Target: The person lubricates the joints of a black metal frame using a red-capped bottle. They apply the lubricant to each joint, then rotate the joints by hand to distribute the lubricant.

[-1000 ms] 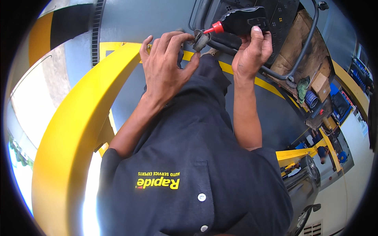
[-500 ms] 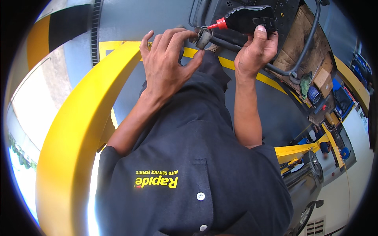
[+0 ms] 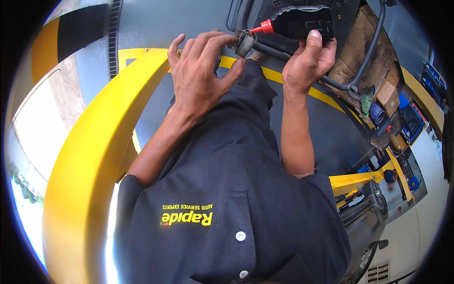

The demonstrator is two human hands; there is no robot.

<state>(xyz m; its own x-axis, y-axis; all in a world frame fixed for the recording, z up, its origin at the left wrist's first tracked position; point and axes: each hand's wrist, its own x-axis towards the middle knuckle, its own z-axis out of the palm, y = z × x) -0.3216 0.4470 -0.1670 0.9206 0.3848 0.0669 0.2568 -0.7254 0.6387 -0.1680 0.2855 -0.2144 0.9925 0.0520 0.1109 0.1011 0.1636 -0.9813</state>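
Note:
Between the thumb and fingers of my left hand [image 3: 201, 71] is a small round metal part [image 3: 245, 45], grey and worn, with a hollow end. My right hand [image 3: 309, 61] grips a black squeeze bottle [image 3: 302, 22] with a red nozzle cap, tipped on its side. The red tip points left and meets the rim of the metal part, or sits just at it; I cannot tell whether anything flows out. My left fingers hide part of the metal piece's far side.
A black cart [image 3: 279, 42] with a tubular handle stands ahead. To its right lie brown cardboard [image 3: 352, 57], a green rag [image 3: 367, 102], a blue can [image 3: 377, 113] and a small box [image 3: 388, 97]. A thick yellow post [image 3: 90, 161] curves at left. Another person [image 3: 390, 177] and a car [image 3: 362, 222] are far right.
The bottle and my right hand have shifted very slightly. My left hand keeps its hold on the metal part, with the red tip still at its rim.

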